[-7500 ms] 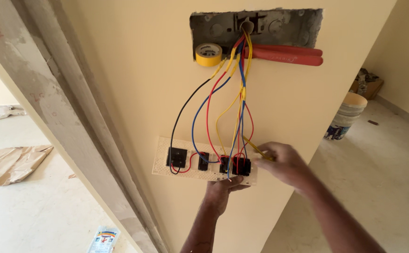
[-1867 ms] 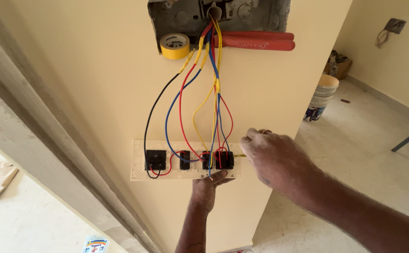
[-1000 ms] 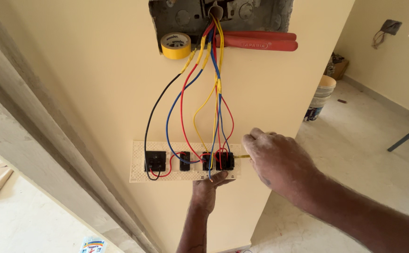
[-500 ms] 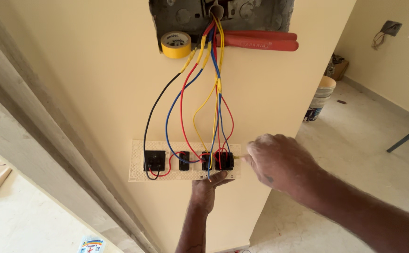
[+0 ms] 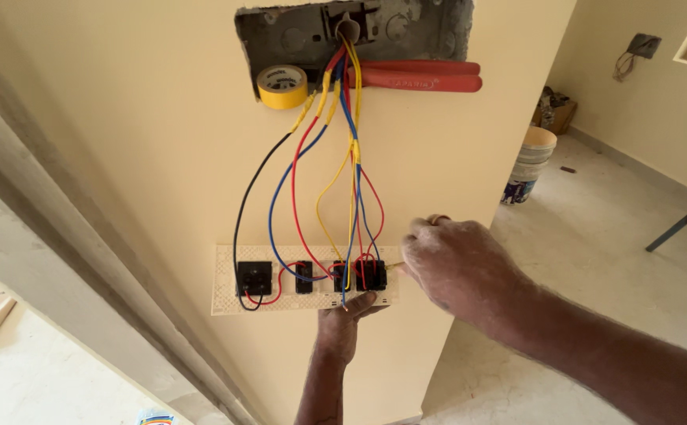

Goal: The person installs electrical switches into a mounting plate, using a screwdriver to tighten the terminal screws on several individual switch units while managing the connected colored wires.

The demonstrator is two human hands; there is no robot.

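Right hand (image 5: pixel 457 271) is curled, fingers bunched on a thin tool whose tip (image 5: pixel 394 266) reaches the rightmost switch module (image 5: pixel 371 275); the tool's body is hidden, so we cannot name it. Since a moment ago our right hand has slid a little lower and nearer the plate's right end, which suggests we are working that module's terminal. Our left hand (image 5: pixel 343 319) is spread open beneath the cream switch plate (image 5: pixel 229 279), propping its lower edge against the wall (image 5: pixel 162 157). Coloured wires (image 5: pixel 312 197) run from the plate up to the open metal box (image 5: pixel 280 31), where yellow tape (image 5: pixel 283 85) and red pliers (image 5: pixel 422 76) rest.
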